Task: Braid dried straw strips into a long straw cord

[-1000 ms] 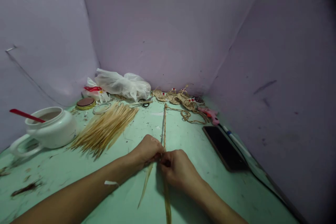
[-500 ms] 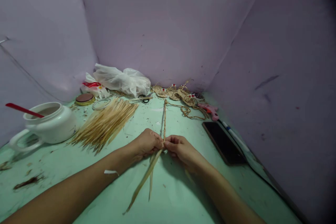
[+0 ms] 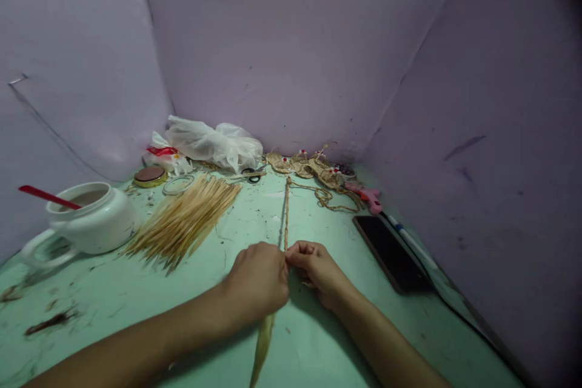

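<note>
A thin twisted fibre cord point(image 3: 287, 212) runs straight from the far part of the table to my two hands. My right hand point(image 3: 316, 267) is closed in a pinch on the cord's near end. Just left of it, touching or nearly so, my left hand point(image 3: 261, 282) is closed with its back towards me; its fingertips are hidden. A flat, pale fibre strip point(image 3: 262, 345) hangs out below my left hand towards me.
On the left are a white mug point(image 3: 97, 224) with a red stick and a bundle of dry fibre strips point(image 3: 186, 218). Scissors point(image 3: 252, 175), a plastic bag point(image 3: 218, 142) and woven pieces point(image 3: 302, 165) lie behind. A phone point(image 3: 393, 254) and pink glue gun point(image 3: 370, 197) are right.
My left hand has turned over, knuckles up, and come nearer to me along the loose strips. My right hand keeps its pinch at the cord's end. The view has shifted slightly.
</note>
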`<state>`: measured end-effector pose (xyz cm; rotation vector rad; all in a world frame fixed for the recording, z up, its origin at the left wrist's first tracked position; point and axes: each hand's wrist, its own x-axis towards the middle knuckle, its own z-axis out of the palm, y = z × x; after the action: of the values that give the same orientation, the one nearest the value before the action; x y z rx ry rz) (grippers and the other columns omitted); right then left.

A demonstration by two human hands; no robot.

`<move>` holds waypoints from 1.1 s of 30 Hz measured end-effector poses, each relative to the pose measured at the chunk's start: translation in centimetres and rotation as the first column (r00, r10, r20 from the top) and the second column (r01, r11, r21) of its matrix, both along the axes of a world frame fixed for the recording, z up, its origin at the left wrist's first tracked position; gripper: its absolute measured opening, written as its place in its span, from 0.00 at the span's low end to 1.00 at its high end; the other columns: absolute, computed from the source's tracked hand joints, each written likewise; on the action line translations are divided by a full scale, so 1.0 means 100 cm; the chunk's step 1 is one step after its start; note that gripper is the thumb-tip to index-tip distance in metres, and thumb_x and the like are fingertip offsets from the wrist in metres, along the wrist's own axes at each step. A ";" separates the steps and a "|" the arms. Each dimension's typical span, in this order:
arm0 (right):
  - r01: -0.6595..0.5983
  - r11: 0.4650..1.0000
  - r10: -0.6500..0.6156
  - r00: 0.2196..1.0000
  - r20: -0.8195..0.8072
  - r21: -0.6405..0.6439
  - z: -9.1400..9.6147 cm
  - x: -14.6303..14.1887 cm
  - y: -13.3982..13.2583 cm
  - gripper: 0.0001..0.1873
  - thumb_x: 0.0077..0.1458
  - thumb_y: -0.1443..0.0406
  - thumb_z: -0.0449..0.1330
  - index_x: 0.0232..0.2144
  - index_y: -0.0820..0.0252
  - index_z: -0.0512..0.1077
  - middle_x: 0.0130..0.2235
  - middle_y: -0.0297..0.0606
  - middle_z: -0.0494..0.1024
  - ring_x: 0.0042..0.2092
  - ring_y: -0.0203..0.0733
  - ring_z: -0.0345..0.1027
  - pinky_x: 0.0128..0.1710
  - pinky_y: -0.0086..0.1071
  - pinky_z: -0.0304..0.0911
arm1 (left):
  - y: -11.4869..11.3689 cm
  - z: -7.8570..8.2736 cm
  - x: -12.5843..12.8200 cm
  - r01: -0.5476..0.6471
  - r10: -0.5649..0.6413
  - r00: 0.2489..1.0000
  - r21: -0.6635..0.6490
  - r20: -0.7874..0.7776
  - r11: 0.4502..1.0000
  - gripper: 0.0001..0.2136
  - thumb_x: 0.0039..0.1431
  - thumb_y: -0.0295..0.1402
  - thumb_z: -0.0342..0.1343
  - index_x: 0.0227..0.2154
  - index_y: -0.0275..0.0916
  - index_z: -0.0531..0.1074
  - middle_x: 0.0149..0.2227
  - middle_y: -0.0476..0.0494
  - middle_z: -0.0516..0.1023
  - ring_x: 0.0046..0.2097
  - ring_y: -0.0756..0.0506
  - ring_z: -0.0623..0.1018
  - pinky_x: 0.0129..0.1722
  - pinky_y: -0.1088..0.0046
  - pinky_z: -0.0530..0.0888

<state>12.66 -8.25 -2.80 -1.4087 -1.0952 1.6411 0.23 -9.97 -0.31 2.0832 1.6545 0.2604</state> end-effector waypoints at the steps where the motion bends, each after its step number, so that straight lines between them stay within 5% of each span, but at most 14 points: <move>1: 0.010 1.000 -0.010 1.000 -0.019 -0.019 0.000 0.000 0.000 0.05 0.36 0.67 0.56 0.18 0.64 0.63 0.12 0.24 0.60 0.13 0.23 0.41 0.14 0.23 0.35 | -0.006 0.001 0.003 0.009 -0.008 0.999 0.024 -0.038 1.000 0.09 0.44 0.32 0.48 0.22 0.35 0.72 0.21 0.40 0.70 0.26 0.46 0.69 0.26 0.73 0.60; 4: 0.010 0.999 -0.013 0.998 -0.059 -0.047 0.000 0.000 -0.001 0.06 0.37 0.66 0.57 0.19 0.63 0.62 0.11 0.23 0.57 0.13 0.23 0.41 0.14 0.23 0.34 | -0.013 0.004 0.007 0.064 -0.061 0.995 0.033 -0.079 0.997 0.09 0.44 0.30 0.49 0.26 0.34 0.73 0.24 0.37 0.71 0.28 0.44 0.70 0.29 0.71 0.61; 7: -0.020 1.000 0.019 0.996 -0.084 -0.012 -0.002 0.002 0.000 0.07 0.38 0.65 0.57 0.18 0.63 0.61 0.12 0.23 0.57 0.14 0.23 0.42 0.14 0.23 0.35 | 0.002 0.008 -0.001 0.073 -0.071 0.995 -0.027 0.072 0.997 0.10 0.43 0.37 0.51 0.18 0.34 0.70 0.18 0.43 0.68 0.24 0.48 0.68 0.25 0.75 0.60; 10: -0.088 0.996 0.088 0.991 -0.104 0.009 -0.003 0.003 0.001 0.10 0.39 0.63 0.58 0.17 0.63 0.61 0.11 0.23 0.56 0.13 0.23 0.41 0.14 0.24 0.34 | 0.025 0.008 -0.010 -0.081 0.117 0.943 -0.125 0.312 0.989 0.12 0.47 0.38 0.48 0.22 0.34 0.70 0.16 0.47 0.67 0.19 0.52 0.66 0.21 0.77 0.59; 13: -0.106 0.994 0.109 0.985 -0.133 0.029 -0.002 0.003 0.002 0.12 0.38 0.61 0.60 0.18 0.63 0.62 0.13 0.26 0.60 0.14 0.24 0.48 0.15 0.23 0.40 | 0.036 0.002 -0.010 0.000 0.290 0.822 -0.510 0.489 0.860 0.12 0.46 0.38 0.49 0.28 0.33 0.68 0.15 0.48 0.67 0.15 0.52 0.64 0.16 0.78 0.59; 15: -0.109 0.992 0.116 0.985 -0.124 0.067 -0.002 0.003 0.003 0.12 0.36 0.62 0.61 0.19 0.64 0.62 0.16 0.29 0.65 0.17 0.26 0.54 0.18 0.23 0.46 | 0.036 -0.004 -0.008 0.113 0.331 0.765 -0.622 0.552 0.775 0.11 0.44 0.37 0.52 0.23 0.32 0.67 0.14 0.49 0.66 0.14 0.53 0.64 0.15 0.79 0.58; 17: -0.123 0.985 0.130 0.990 -0.055 0.118 -0.005 0.003 0.005 0.10 0.35 0.64 0.60 0.19 0.64 0.63 0.17 0.31 0.67 0.19 0.28 0.57 0.20 0.23 0.49 | 0.035 -0.009 -0.006 0.126 0.326 0.757 -0.616 0.566 0.777 0.09 0.42 0.36 0.52 0.18 0.32 0.66 0.13 0.50 0.65 0.13 0.54 0.62 0.13 0.79 0.57; 21: -0.181 0.947 0.112 0.960 0.256 0.267 -0.014 0.006 0.005 0.04 0.38 0.67 0.56 0.19 0.64 0.64 0.18 0.32 0.68 0.21 0.29 0.57 0.21 0.23 0.50 | 0.036 -0.016 -0.004 -0.038 0.297 0.873 -0.553 0.386 0.832 0.05 0.39 0.30 0.49 0.14 0.34 0.63 0.08 0.53 0.58 0.11 0.54 0.58 0.12 0.79 0.53; 27: -0.331 0.879 -0.001 0.720 0.694 0.345 -0.007 0.013 -0.003 0.08 0.42 0.63 0.55 0.20 0.62 0.71 0.20 0.36 0.72 0.23 0.33 0.59 0.21 0.26 0.47 | 0.037 -0.026 -0.002 -0.055 0.190 0.903 -0.334 0.385 0.941 0.05 0.34 0.27 0.50 0.10 0.35 0.60 0.09 0.56 0.52 0.15 0.57 0.53 0.15 0.79 0.47; 30: -0.317 0.902 -0.023 0.641 0.767 0.292 0.004 0.012 -0.009 0.10 0.42 0.62 0.55 0.20 0.61 0.73 0.19 0.37 0.72 0.21 0.33 0.57 0.20 0.26 0.45 | 0.036 -0.029 -0.003 -0.051 0.195 0.888 -0.332 0.417 0.942 0.05 0.33 0.27 0.51 0.10 0.35 0.60 0.09 0.56 0.52 0.15 0.57 0.52 0.14 0.79 0.47; 33: -0.391 0.865 0.006 0.634 0.773 0.314 0.008 0.007 -0.017 0.09 0.42 0.64 0.54 0.20 0.61 0.73 0.18 0.37 0.71 0.20 0.32 0.55 0.19 0.26 0.43 | 0.034 -0.027 -0.003 -0.046 0.266 0.842 -0.429 0.469 0.902 0.06 0.34 0.26 0.48 0.09 0.36 0.60 0.07 0.56 0.52 0.12 0.56 0.52 0.13 0.79 0.47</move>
<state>13.39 -9.92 -1.95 -1.7071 -2.0373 0.7611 -0.04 -6.59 -2.97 1.4050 1.3976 0.4493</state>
